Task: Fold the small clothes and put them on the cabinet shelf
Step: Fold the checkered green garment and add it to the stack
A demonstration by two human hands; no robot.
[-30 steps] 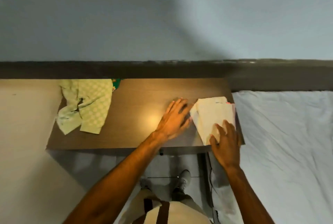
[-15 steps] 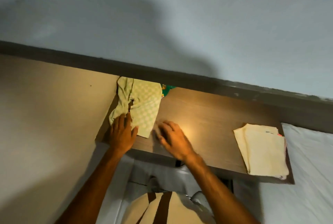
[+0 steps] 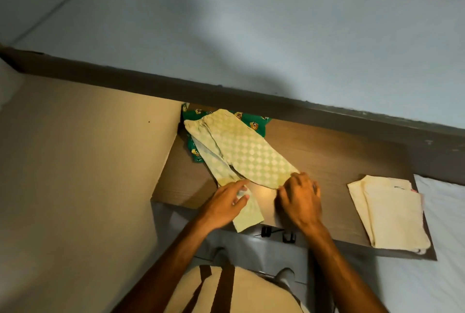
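Note:
Small pale-green checked trousers [image 3: 241, 151] lie spread out on the brown wooden tabletop [image 3: 334, 159], waistband at the far left, legs toward me. My left hand [image 3: 224, 204] pinches the nearer leg, whose cuff hangs over the table's front edge. My right hand [image 3: 299, 199] grips the cuff of the other leg. A dark green printed garment [image 3: 254, 124] lies partly hidden under the trousers. A folded cream garment [image 3: 387, 212] rests at the table's right end.
A tall beige panel [image 3: 83, 174] stands against the table's left side. A white sheet [image 3: 448, 212] lies to the right of the table. A pale blue wall [image 3: 251, 36] with a dark ledge runs behind it.
Both hands left the folded cream garment and moved left to the green checked trousers, pulling them out flat toward me. That uncovered the dark green garment underneath.

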